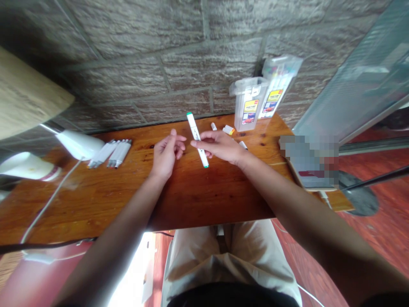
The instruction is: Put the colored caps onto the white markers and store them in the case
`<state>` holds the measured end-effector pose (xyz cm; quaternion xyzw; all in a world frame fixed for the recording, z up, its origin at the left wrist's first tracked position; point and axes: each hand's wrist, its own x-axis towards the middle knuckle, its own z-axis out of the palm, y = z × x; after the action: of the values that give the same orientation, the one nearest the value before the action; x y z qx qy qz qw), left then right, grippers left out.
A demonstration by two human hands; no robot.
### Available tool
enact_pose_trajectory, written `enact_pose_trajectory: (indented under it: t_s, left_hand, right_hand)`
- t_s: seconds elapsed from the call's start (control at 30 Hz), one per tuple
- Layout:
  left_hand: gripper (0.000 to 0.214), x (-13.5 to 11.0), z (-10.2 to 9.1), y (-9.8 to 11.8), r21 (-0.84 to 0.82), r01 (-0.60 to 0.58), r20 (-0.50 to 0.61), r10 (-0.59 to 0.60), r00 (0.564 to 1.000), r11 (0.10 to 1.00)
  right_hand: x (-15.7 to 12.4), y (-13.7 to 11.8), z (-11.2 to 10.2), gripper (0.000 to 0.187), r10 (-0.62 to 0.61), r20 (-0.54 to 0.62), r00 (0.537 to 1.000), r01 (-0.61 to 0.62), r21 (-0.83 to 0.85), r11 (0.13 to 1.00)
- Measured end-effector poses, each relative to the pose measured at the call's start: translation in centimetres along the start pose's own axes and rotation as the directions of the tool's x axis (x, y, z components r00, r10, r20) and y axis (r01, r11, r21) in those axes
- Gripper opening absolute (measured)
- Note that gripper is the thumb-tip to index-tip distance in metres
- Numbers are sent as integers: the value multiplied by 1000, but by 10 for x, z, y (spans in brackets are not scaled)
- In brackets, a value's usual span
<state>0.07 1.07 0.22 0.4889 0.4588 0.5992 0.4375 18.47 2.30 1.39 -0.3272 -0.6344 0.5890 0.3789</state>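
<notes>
Between thumb and fingers, my right hand (220,146) grips a white marker (194,127) with green ends, tilted above the wooden table. My left hand (166,154) is just left of the marker, apart from it, its fingers loosely curled and spread with nothing in them. Beyond my right hand lie a small white cap (214,126) and a white piece with an orange-yellow band (228,129). Another white piece (243,145) is partly hidden behind my right wrist. Several grey-white markers (119,153) lie side by side at the left of the table.
Two clear plastic marker cases, one in front (245,106) and one behind (277,85), stand by the brick wall. A white lamp base (79,145), a paper cup (32,166) and a cable (53,198) are at left. A pixelated flat device (311,164) sits at the right edge.
</notes>
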Motion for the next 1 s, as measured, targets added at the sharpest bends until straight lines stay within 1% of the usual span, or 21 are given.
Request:
enact_pose_trajectory:
  t_s: [0.13, 0.27, 0.4, 0.5, 0.67, 0.77, 0.9, 1.0]
  left_hand:
    - [52, -2, -1, 1, 18, -28, 1, 28, 1000, 999]
    - [54, -2, -3, -1, 20, -46, 6, 46, 999, 999]
    - [52, -1, -5, -3, 17, -49, -5, 49, 999, 999]
    - [52, -1, -5, -2, 10, -39, -15, 39, 999, 999]
    - [54, -2, -4, 0, 1, -33, -14, 33, 999, 999]
    - [56, -2, -4, 0, 21, -31, -2, 31, 1000, 999]
    - [61, -2, -4, -1, 42, -9, -4, 9, 1000, 999]
    - [63, -2, -4, -1, 51, -7, -1, 7, 1000, 999]
  right_hand:
    - [0, 0, 0, 44, 28, -58, 998, -27, 27, 999]
    - [4, 3, -1, 43, 94, -100, 991, -86, 81, 993]
    - [7, 7, -2, 39, 110, -136, 985, -91, 136, 987]
    - [8, 7, -2, 42, 116, -164, 980, -89, 160, 983]
    - [6, 0, -6, 47, 80, -222, 972, -44, 161, 986]
    - [5, -6, -12, 46, 37, -279, 960, 8, 160, 987]
    - [5, -9, -18, 42, -21, -388, 922, 80, 137, 987]
    - [5, -8, -21, 41, -59, -442, 895, 132, 136, 982]
